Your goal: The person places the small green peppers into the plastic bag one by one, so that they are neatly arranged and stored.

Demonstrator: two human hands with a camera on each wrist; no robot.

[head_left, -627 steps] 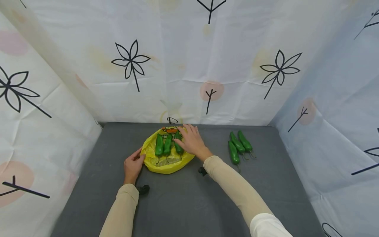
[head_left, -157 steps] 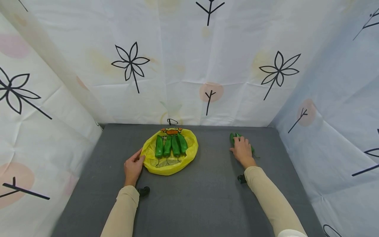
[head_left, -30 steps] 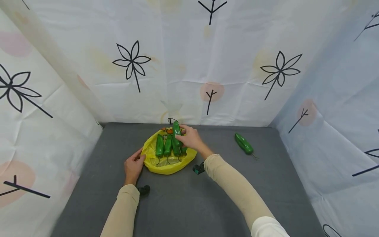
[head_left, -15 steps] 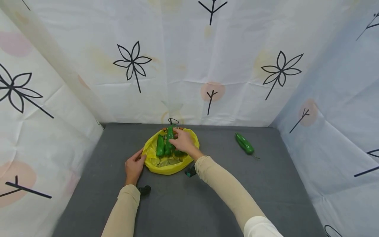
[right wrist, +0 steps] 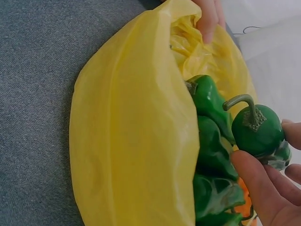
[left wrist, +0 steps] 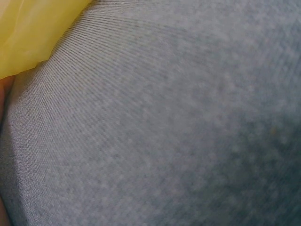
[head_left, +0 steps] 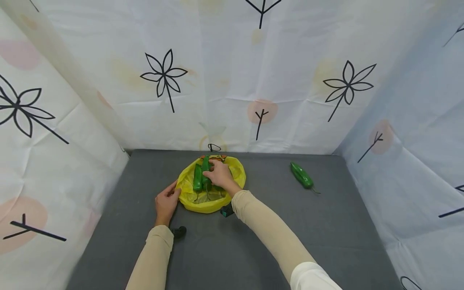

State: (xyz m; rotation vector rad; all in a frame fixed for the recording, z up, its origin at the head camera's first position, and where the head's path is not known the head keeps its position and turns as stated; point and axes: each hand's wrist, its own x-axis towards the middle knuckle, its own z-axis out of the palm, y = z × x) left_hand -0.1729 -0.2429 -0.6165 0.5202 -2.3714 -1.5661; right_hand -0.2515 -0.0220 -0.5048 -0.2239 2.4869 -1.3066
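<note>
A yellow plastic bag (head_left: 203,208) lies on the table with its mouth spread and its rim rolled out. Several green peppers (head_left: 197,177) lie side by side in it, their stems toward the near side. At the bag's left edge, my left hand (head_left: 166,202) pinches the rim. My right hand (head_left: 220,175) holds another green pepper (right wrist: 257,129) between thumb and fingers, just above the peppers in the bag. In the right wrist view, its curved stem faces the camera. My right hand hides part of the bag's contents in the head view.
One loose green pepper (head_left: 302,175) lies on the grey table (head_left: 268,225), toward the back right. White patterned cloth (head_left: 224,80) rises behind the table and along both sides.
The loose peppers at the right went from three to one, as my right hand carried them to the bag. Lately it has shifted left over the bag with a pepper. My left hand stays at the rim.
</note>
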